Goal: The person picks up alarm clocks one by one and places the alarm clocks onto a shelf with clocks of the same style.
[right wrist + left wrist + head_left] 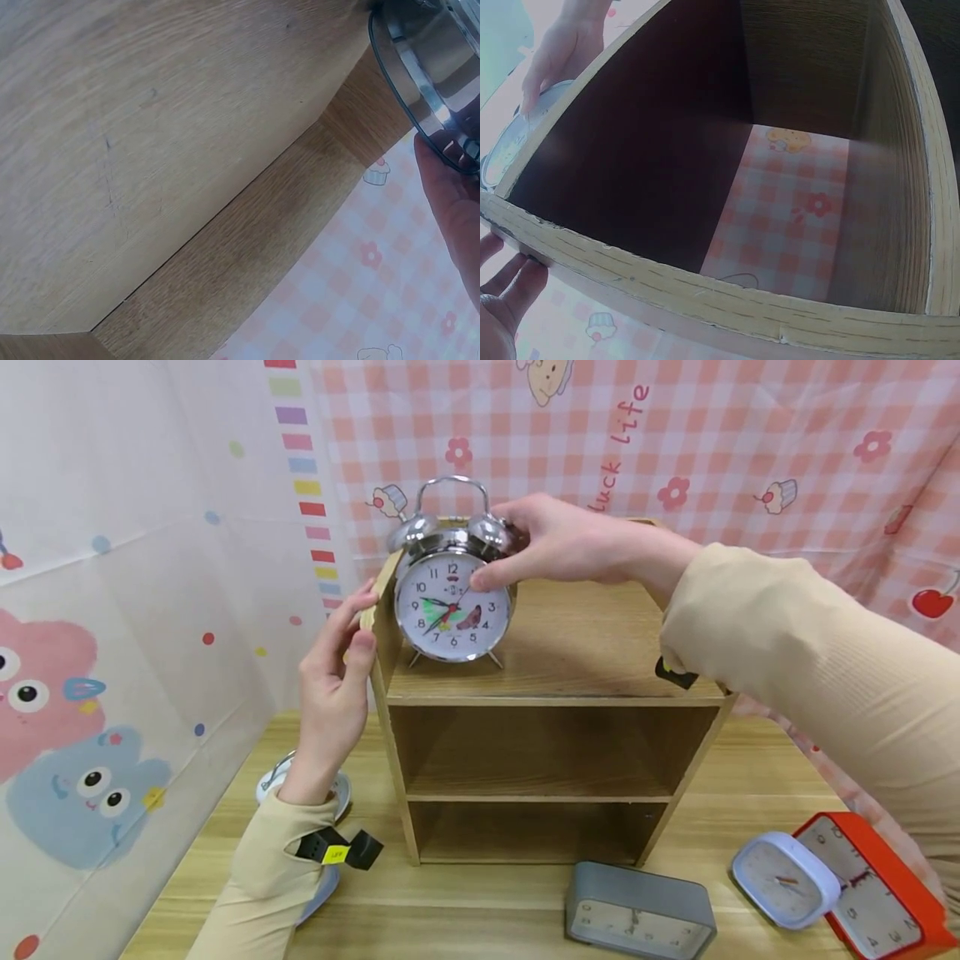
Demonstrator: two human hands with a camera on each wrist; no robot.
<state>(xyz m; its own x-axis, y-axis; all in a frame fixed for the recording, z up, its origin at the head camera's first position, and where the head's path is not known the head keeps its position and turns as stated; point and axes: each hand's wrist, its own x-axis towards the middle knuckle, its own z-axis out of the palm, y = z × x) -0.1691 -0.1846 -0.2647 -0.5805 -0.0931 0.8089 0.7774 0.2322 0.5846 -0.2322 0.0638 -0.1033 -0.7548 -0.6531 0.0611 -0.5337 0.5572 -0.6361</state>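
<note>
A silver twin-bell alarm clock (pixel 453 635) stands on its short legs at the left end of the wooden shelf unit's top board (pixel 592 643). My right hand (pixel 570 543) grips it from the right, thumb on the front of the dial and fingers behind the right bell. In the right wrist view the clock's metal case (pixel 442 67) shows above the fingers. Against the outer face of the raised left side panel (pixel 381 647) rests my left hand (pixel 333 685). Its fingertips (pixel 529 277) touch the panel just below the edge in the left wrist view.
On the table (pixel 510 910) before the shelf unit lies a grey rectangular clock (pixel 641 906). To the right, a pale blue clock (pixel 783 881) overlaps a red clock (pixel 892 893). A white clock (pixel 343 793) is partly hidden behind the left forearm, and a blue object (pixel 322 893) beside it.
</note>
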